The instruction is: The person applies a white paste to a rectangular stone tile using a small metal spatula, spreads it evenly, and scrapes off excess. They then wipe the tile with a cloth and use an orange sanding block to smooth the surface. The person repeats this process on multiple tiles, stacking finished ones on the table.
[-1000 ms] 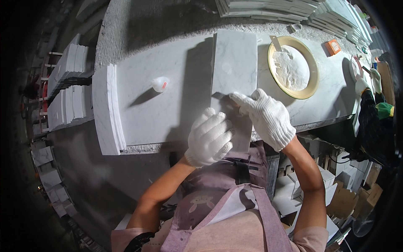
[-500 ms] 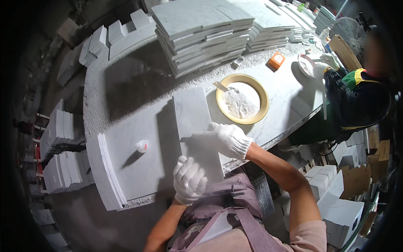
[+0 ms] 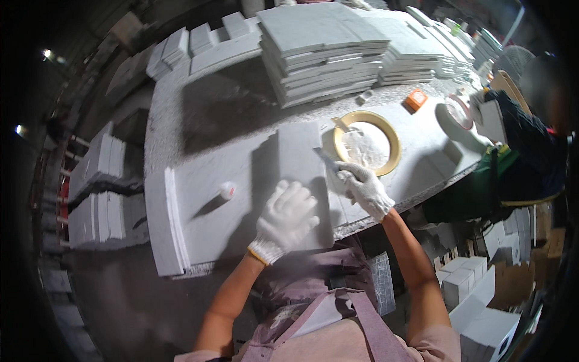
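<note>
A pale marble slab (image 3: 298, 145) lies raised above the table, in front of my body. My left hand (image 3: 286, 216), in a white knit glove, is over its near part with fingers stretched out and somewhat apart, seemingly resting on it. My right hand (image 3: 363, 186), gloved alike, is closed around a putty knife (image 3: 326, 158), whose blade points up and left past the slab's right edge. Just beyond that hand stands a yellow-rimmed bowl (image 3: 394, 152) of white powdery or pasty material. A flat spatula-like piece (image 3: 341, 124) leans on the bowl's far left rim.
A small white bottle (image 3: 227, 190) lies left of the slab, near narrow stacked strips (image 3: 167, 223). Tall stacks of marble tiles (image 3: 325, 66) fill the far side. An orange box (image 3: 416, 100) sits beyond the bowl. At the right, a co-worker (image 3: 512, 133) holds a light tile (image 3: 491, 120).
My right hand has drawn the putty knife off the slab toward the bowl. My left hand has opened from a curl and moved forward over the slab. The co-worker now holds up a tile.
</note>
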